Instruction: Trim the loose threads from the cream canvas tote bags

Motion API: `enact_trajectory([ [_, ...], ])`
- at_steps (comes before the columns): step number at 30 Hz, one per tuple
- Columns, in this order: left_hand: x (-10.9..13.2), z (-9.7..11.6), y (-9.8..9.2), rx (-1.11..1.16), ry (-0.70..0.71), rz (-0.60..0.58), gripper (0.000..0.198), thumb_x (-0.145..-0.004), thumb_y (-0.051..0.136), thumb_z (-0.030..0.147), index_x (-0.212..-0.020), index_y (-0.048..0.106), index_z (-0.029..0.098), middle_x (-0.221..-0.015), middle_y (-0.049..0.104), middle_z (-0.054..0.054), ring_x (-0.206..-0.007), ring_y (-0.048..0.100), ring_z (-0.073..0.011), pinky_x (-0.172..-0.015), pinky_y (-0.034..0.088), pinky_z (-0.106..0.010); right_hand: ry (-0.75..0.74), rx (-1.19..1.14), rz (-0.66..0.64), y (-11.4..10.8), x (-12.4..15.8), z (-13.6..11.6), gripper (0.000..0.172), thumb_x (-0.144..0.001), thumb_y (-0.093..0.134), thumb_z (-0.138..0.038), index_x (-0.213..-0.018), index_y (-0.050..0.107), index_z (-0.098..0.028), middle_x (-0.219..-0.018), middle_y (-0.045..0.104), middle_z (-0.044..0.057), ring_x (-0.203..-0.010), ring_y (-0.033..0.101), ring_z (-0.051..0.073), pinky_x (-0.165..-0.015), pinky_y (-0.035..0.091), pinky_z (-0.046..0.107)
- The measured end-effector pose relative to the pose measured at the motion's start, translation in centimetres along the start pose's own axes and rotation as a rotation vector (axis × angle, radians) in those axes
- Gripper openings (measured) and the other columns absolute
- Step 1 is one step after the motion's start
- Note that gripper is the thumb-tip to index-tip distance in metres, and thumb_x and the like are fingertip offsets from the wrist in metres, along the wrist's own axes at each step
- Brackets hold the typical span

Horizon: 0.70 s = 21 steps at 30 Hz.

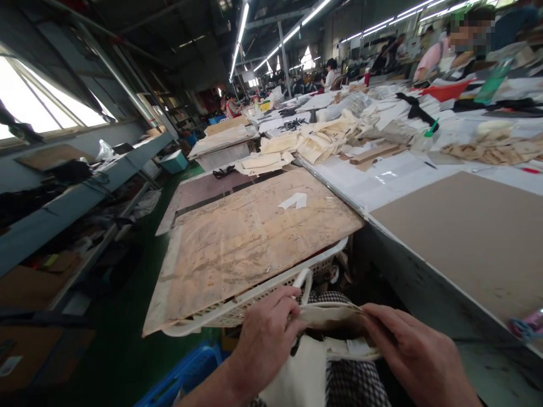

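A cream fabric piece that looks like a bag (307, 364) lies over my lap, its opening spread between my two hands. My left hand (269, 328) pinches the left side of its rim, close to a pale looped strap (304, 281). At the right end of the rim, my right hand (418, 347) is closed with the fingers tucked behind the cloth. A small white label (358, 346) shows inside the opening. Beneath the bag is black-and-white checked cloth (356, 384).
In front, a worn wooden board (254, 237) rests on a white plastic basket (203, 323), with a white scrap (294, 200) on it. To the right, a worktable carries a brown board (466, 232) and cream fabric pieces (326, 138). A blue crate (182, 376) sits lower left. Several people work farther back.
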<state>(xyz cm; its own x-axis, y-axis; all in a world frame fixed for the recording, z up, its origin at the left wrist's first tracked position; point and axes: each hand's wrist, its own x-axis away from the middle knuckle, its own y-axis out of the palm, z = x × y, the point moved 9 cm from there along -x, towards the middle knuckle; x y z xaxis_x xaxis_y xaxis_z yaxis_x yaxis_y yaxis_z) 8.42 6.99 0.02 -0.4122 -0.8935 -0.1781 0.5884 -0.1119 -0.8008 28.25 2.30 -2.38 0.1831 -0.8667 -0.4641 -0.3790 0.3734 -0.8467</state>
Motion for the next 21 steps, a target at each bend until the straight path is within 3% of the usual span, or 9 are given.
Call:
enact_trajectory([
  [4,0.1,-0.2,0.2,0.162,-0.027,0.069,0.017,-0.075,0.062,0.002,-0.071,0.061,0.018,-0.101,0.069,-0.004,-0.091,0.067,-0.0188,-0.082,0.054,-0.031,0.000,-0.008,-0.003,0.1,0.1,0.0,0.025,-0.097,0.045,-0.037,-0.101,0.066,-0.026,-0.090,0.077,-0.003,-0.073,0.075,0.014,-0.058,0.059,0.019],
  [8,0.2,0.2,0.8,0.360,0.009,0.040,0.020,-0.073,0.062,-0.002,-0.069,0.061,0.017,-0.097,0.067,-0.005,-0.092,0.065,-0.0167,-0.085,0.053,-0.028,0.034,-0.024,0.005,-0.2,0.2,0.4,0.026,-0.097,0.045,-0.040,-0.100,0.066,-0.026,-0.089,0.078,-0.003,-0.073,0.075,0.014,-0.058,0.059,0.019],
  [16,0.9,2.8,1.1,0.458,0.388,-0.067,0.013,-0.083,0.058,0.004,-0.079,0.062,0.016,-0.107,0.066,-0.012,-0.110,0.060,-0.0227,-0.097,0.050,-0.037,0.137,-0.081,-0.032,-0.4,-0.1,1.3,0.023,-0.095,0.049,-0.038,-0.099,0.068,-0.028,-0.089,0.078,-0.004,-0.073,0.075,0.014,-0.059,0.058,0.018],
  [21,0.5,1.6,1.1,0.411,0.259,-0.050,0.013,-0.082,0.056,0.004,-0.079,0.058,0.017,-0.109,0.066,-0.011,-0.100,0.064,-0.0185,-0.090,0.052,-0.030,0.121,-0.096,-0.023,-0.6,-0.4,1.1,0.024,-0.095,0.048,-0.037,-0.097,0.070,-0.026,-0.088,0.078,-0.002,-0.071,0.075,0.014,-0.058,0.058,0.017],
])
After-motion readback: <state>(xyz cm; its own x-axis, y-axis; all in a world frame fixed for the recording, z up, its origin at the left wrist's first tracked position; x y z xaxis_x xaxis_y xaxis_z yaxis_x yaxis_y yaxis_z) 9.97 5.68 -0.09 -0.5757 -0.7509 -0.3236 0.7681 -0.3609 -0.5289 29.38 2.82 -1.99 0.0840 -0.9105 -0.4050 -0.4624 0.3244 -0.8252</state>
